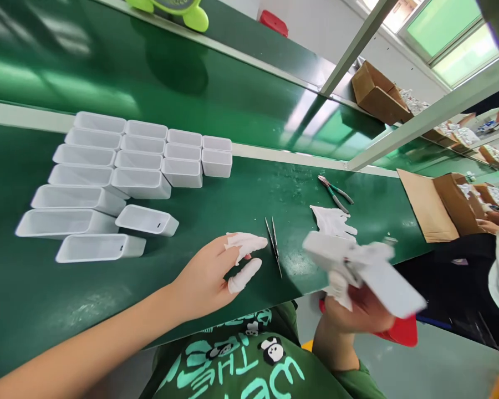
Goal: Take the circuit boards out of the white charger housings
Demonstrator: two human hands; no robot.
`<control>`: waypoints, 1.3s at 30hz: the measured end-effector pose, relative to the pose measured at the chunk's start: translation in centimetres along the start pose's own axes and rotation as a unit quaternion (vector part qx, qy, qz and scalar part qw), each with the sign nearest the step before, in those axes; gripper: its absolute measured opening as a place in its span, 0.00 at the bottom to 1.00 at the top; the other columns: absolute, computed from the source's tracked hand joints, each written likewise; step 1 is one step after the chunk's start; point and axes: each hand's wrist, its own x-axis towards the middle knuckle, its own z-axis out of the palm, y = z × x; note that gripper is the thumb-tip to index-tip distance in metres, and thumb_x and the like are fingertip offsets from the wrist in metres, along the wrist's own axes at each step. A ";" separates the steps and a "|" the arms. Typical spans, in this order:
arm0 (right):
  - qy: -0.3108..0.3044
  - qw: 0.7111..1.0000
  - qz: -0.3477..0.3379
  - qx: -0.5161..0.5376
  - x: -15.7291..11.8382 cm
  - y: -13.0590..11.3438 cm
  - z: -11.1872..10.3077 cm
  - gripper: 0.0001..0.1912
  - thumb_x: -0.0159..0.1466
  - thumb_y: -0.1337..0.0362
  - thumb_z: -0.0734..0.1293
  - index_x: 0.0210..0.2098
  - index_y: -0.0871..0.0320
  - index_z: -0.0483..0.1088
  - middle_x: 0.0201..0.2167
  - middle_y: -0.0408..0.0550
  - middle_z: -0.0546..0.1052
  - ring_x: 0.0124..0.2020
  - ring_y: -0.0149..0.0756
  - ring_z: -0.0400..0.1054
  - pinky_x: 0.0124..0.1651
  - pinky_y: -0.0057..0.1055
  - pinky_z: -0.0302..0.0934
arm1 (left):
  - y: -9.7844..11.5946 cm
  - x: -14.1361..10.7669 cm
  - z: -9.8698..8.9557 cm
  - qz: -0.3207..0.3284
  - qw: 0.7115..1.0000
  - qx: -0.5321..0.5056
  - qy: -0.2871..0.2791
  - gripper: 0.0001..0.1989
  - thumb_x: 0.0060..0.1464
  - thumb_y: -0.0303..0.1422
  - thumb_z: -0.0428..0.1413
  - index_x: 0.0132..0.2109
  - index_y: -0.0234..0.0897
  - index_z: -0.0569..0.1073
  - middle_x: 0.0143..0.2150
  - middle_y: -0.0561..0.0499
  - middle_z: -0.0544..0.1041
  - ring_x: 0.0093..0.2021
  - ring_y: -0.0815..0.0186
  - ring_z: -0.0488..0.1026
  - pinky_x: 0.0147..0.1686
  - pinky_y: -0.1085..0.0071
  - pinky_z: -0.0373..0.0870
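My left hand (205, 277) rests low over the green bench (228, 202), its thumb and fingers apart and holding nothing. White coverings wrap its thumb and some fingertips. Just right of those fingertips lie metal tweezers (275, 249), not touched by the hand. At the bench's front edge, my right hand (361, 310) is closed around a white plastic part (391, 285) with flat panels. Motion blurs this part, so its exact kind is unclear. Beyond it lie a white glove (330, 220) and green-handled pliers (335, 194).
Several white open-topped plastic bins (139, 180) stand in rows at the left, with two bins (102, 247) nearer me. A metal post (357, 47) rises at the back right. Cardboard boxes (453, 202) and a co-worker's dark clothing (453, 277) are at the right.
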 end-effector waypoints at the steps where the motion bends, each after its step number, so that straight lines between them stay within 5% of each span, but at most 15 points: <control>1: 0.040 0.999 -0.008 -0.018 -0.2 0.7 -0.3 0.24 0.70 0.59 0.62 0.65 0.50 0.58 0.50 0.58 0.78 0.55 0.61 0.72 0.48 0.58 0.71 | 0.0 0.0 0.0 0.008 1.000 -0.003 -0.001 0.12 0.63 0.24 0.51 0.52 0.39 0.70 0.45 0.47 0.81 0.43 0.64 0.79 0.41 0.69 0.77; 3: 0.074 0.995 -0.032 -0.053 -0.3 1.8 0.0 0.21 0.69 0.57 0.63 0.60 0.51 0.65 0.45 0.56 0.80 0.49 0.59 0.75 0.44 0.54 0.73 | 0.0 0.1 0.0 0.022 1.000 -0.012 -0.007 0.11 0.63 0.24 0.51 0.51 0.39 0.70 0.44 0.47 0.81 0.43 0.64 0.80 0.42 0.69 0.77; 6: 0.001 0.996 -0.037 -0.079 0.2 3.0 1.4 0.14 0.66 0.60 0.68 0.51 0.52 0.73 0.40 0.53 0.81 0.42 0.52 0.77 0.42 0.47 0.75 | -0.1 0.1 0.0 0.019 0.999 -0.022 -0.018 0.11 0.63 0.24 0.50 0.50 0.39 0.71 0.43 0.48 0.81 0.43 0.64 0.80 0.43 0.68 0.78; 11: -0.029 0.993 -0.012 -0.115 0.7 2.9 2.3 0.14 0.63 0.64 0.69 0.49 0.54 0.72 0.43 0.54 0.81 0.44 0.46 0.77 0.48 0.44 0.73 | -0.2 0.2 0.0 0.010 1.000 -0.022 -0.017 0.10 0.63 0.24 0.50 0.49 0.38 0.71 0.42 0.49 0.80 0.40 0.66 0.79 0.41 0.71 0.77; 15: 0.026 0.986 0.131 0.095 1.4 -0.3 1.7 0.19 0.61 0.61 0.72 0.52 0.52 0.70 0.45 0.51 0.80 0.42 0.41 0.77 0.45 0.38 0.73 | 0.1 0.1 -0.2 -0.009 0.999 -0.036 -0.025 0.13 0.64 0.25 0.50 0.54 0.39 0.69 0.44 0.48 0.80 0.37 0.68 0.76 0.38 0.73 0.75; 18: -0.041 0.901 0.279 0.329 2.3 -3.6 2.1 0.25 0.57 0.53 0.75 0.52 0.51 0.70 0.43 0.50 0.80 0.35 0.39 0.76 0.34 0.32 0.73 | 0.4 0.2 -0.4 0.022 0.998 -0.048 -0.040 0.20 0.65 0.28 0.50 0.63 0.36 0.62 0.51 0.41 0.77 0.47 0.62 0.76 0.45 0.67 0.75; 21: -0.176 0.749 0.422 0.478 2.9 -6.1 3.2 0.28 0.54 0.50 0.77 0.51 0.52 0.73 0.34 0.46 0.80 0.25 0.32 0.72 0.26 0.25 0.71 | 0.5 0.6 -0.6 0.055 0.995 -0.073 -0.049 0.25 0.65 0.29 0.48 0.67 0.34 0.55 0.55 0.37 0.74 0.55 0.57 0.72 0.52 0.61 0.73; 23: -0.199 0.664 0.471 0.546 3.0 -7.0 4.0 0.24 0.54 0.52 0.78 0.48 0.52 0.76 0.31 0.42 0.79 0.24 0.27 0.70 0.26 0.20 0.70 | 0.3 0.7 -0.8 0.063 0.994 -0.085 -0.031 0.26 0.65 0.28 0.48 0.68 0.33 0.54 0.50 0.39 0.75 0.52 0.58 0.73 0.50 0.62 0.73; 26: -0.187 0.584 0.489 0.620 3.1 -7.7 4.8 0.17 0.53 0.58 0.80 0.41 0.50 0.78 0.32 0.38 0.80 0.27 0.23 0.72 0.31 0.14 0.71 | -0.1 0.8 -1.0 0.084 0.993 -0.082 -0.001 0.24 0.66 0.29 0.48 0.66 0.27 0.55 0.43 0.42 0.75 0.46 0.61 0.71 0.47 0.65 0.72; 29: -0.187 0.542 0.494 0.654 3.3 -8.1 5.0 0.13 0.52 0.61 0.80 0.36 0.50 0.78 0.32 0.36 0.80 0.27 0.21 0.73 0.33 0.13 0.72 | -0.3 0.7 -1.1 0.081 0.994 -0.070 0.015 0.22 0.68 0.32 0.46 0.64 0.24 0.57 0.42 0.42 0.73 0.46 0.63 0.68 0.47 0.66 0.70; 35: -0.191 0.544 0.493 0.651 3.3 -8.0 5.2 0.12 0.53 0.60 0.80 0.35 0.50 0.77 0.32 0.35 0.80 0.26 0.22 0.73 0.30 0.13 0.71 | -0.4 0.7 -1.1 0.077 0.994 -0.068 0.028 0.23 0.68 0.30 0.46 0.65 0.25 0.57 0.39 0.44 0.73 0.44 0.63 0.67 0.47 0.66 0.69; 37: -0.192 0.584 0.481 0.625 3.1 -7.8 5.5 0.14 0.54 0.58 0.79 0.37 0.50 0.76 0.34 0.37 0.80 0.27 0.24 0.73 0.31 0.17 0.73 | -0.4 0.5 -0.9 0.069 0.995 -0.075 0.024 0.23 0.67 0.30 0.47 0.66 0.27 0.56 0.39 0.45 0.73 0.43 0.63 0.68 0.45 0.65 0.70; 39: -0.167 0.664 0.451 0.573 2.6 -7.6 5.8 0.17 0.56 0.57 0.78 0.43 0.49 0.74 0.39 0.40 0.80 0.32 0.29 0.75 0.37 0.25 0.75 | -0.3 0.1 -0.5 0.044 0.996 -0.079 0.026 0.24 0.68 0.34 0.47 0.66 0.30 0.56 0.41 0.44 0.73 0.45 0.61 0.70 0.45 0.63 0.71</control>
